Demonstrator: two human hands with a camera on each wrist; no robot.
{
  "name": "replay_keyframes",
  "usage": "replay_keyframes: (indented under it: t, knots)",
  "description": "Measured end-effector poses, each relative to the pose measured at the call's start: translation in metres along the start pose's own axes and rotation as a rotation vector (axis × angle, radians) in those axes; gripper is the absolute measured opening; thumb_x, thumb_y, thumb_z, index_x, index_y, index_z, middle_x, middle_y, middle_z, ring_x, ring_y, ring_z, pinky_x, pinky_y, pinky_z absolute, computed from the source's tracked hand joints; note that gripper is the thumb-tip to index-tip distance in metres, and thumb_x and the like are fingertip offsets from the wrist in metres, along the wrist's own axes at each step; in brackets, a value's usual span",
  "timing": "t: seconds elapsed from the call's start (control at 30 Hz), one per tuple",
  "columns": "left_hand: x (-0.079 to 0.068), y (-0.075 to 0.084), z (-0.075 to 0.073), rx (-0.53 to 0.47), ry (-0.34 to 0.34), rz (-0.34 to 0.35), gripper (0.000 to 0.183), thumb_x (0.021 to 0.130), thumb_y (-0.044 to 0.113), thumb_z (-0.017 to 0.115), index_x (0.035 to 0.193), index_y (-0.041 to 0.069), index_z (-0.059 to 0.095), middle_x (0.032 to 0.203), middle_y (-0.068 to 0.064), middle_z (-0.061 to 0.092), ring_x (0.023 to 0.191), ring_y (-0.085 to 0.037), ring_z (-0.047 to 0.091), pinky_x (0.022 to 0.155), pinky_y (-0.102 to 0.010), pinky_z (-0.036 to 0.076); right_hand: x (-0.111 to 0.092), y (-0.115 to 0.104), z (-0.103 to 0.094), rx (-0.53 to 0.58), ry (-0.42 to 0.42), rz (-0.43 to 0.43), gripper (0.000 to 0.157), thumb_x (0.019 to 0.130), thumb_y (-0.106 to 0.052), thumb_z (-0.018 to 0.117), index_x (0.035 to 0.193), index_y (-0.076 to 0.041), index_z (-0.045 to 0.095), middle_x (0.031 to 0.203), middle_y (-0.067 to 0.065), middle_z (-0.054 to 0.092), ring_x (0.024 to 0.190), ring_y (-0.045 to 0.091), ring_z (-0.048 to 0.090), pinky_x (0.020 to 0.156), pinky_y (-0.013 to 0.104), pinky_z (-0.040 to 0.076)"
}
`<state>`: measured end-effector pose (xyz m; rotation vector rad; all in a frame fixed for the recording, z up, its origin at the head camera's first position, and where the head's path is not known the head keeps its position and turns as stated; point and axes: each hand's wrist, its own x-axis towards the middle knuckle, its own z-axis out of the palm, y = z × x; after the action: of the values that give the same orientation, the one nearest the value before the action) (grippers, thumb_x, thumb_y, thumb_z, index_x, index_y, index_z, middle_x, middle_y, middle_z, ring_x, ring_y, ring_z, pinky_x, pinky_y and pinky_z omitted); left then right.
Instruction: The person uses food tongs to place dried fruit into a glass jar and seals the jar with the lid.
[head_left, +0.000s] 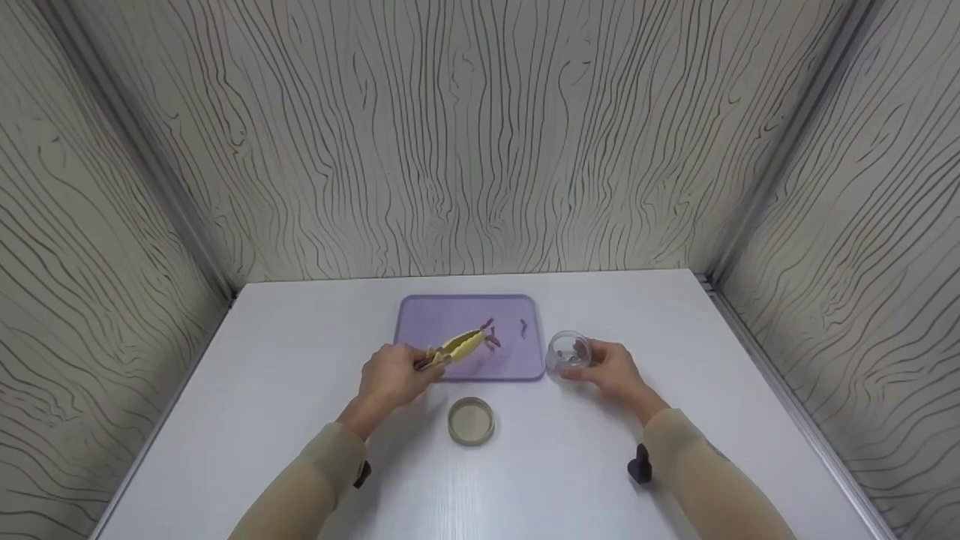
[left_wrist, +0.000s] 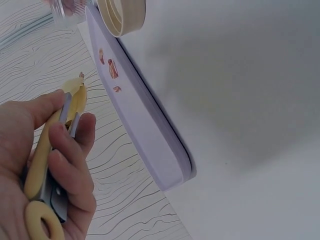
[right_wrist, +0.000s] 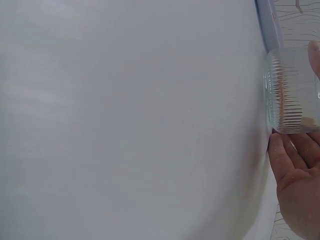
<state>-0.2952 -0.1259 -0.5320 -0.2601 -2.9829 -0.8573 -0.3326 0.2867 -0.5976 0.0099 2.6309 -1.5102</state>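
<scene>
Sleeves (head_left: pixel 307 472) nearest, left hand (head_left: pixel 394 375) grips yellow tongs (head_left: pixel 466 347) above light-looking scraps (head_left: pixel 523 328) on the purple tray (head_left: pixel 439 315); right hand (head_left: pixel 611 369) pinches the clear jar (head_left: pixel 558 369) by the tray's right edge: probably stiff, slick, safest by its ribbed wall.

- Tabletop (head_left: pixel 525 495), white; panels (head_left: pixel 450 150) with dark wood-grain lines behind and at both sides.
- Tray (head_left: pixel 442 311), purple, rectangular, rounded corners; flat on the tabletop.
- Tongs (head_left: pixel 463 345), yellow, wavy-edged jaws parted; slanted above the tray, tips toward its right half.
- Left grip (head_left: pixel 394 375), bare hand; curled round the rear of the tongs.
- Reddish-brown pieces (head_left: pixel 492 341), small; several at the tongs' tips, contact unclear; another farther right on the tray.
- Jar (head_left: pixel 568 349), clear, round, just beside the tray's right edge; dark bits inside.
- Right grip (head_left: pixel 616 370), bare hand; thumb and fingers round the jar.
- Lid (head_left: pixel 471 421), beige, round; in front of the tray, apart from it.
- Sleeves (head_left: pixel 311 472), beige, long.
</scene>
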Motion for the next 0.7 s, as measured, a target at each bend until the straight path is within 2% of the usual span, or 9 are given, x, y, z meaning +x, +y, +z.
replay_keyframes:
  t: [0.2, 0.33, 0.43, 0.57, 0.7]
  knots:
    - [0.001, 0.007, -0.002, 0.0, 0.013, 0.038, 0.025, 0.1, 0.042, 0.084, 0.108, 0.019, 0.089, 0.077, 0.007, 0.074, 0.063, -0.011, 0.055, 0.057, -0.029, 0.04, 0.002, 0.0, 0.0, -0.011, 0.003, -0.005, 0.086, 0.085, -0.037, 0.1, 0.157, -0.008, 0.063, 0.159, 0.015, 0.068, 0.16, 0.044, 0.052, 0.136, 0.064, 0.032]
    - [0.001, 0.01, -0.003, 0.0, 0.021, 0.059, 0.026, 0.1, 0.042, 0.084, 0.106, 0.018, 0.089, 0.076, 0.006, 0.074, 0.063, -0.011, 0.054, 0.057, -0.028, 0.04, 0.001, -0.001, 0.001, -0.013, 0.001, -0.006, 0.087, 0.085, -0.038, 0.1, 0.157, -0.006, 0.063, 0.16, 0.016, 0.067, 0.161, 0.045, 0.05, 0.136, 0.065, 0.031]
    - [0.001, 0.013, -0.003, -0.006, 0.027, 0.074, 0.029, 0.1, 0.042, 0.084, 0.11, 0.016, 0.089, 0.082, 0.003, 0.078, 0.065, -0.011, 0.056, 0.058, -0.028, 0.042, 0.0, -0.001, 0.001, -0.005, -0.001, -0.001, 0.086, 0.085, -0.039, 0.1, 0.157, -0.007, 0.064, 0.159, 0.015, 0.068, 0.161, 0.044, 0.05, 0.136, 0.065, 0.03]
    - [0.001, 0.016, -0.003, -0.016, 0.021, 0.096, 0.034, 0.1, 0.043, 0.084, 0.12, 0.015, 0.088, 0.101, -0.004, 0.088, 0.068, -0.009, 0.062, 0.06, -0.027, 0.049, 0.0, 0.0, 0.001, 0.016, -0.011, -0.014, 0.084, 0.086, -0.035, 0.1, 0.157, -0.007, 0.064, 0.159, 0.014, 0.068, 0.162, 0.043, 0.05, 0.137, 0.064, 0.029]
    - [0.002, 0.019, -0.003, -0.02, 0.02, 0.11, 0.035, 0.101, 0.042, 0.083, 0.124, 0.017, 0.087, 0.105, -0.005, 0.088, 0.068, -0.009, 0.063, 0.061, -0.027, 0.05, 0.0, 0.0, 0.0, 0.021, -0.008, -0.023, 0.082, 0.086, -0.03, 0.099, 0.156, -0.006, 0.063, 0.16, 0.015, 0.068, 0.162, 0.044, 0.049, 0.138, 0.064, 0.027]
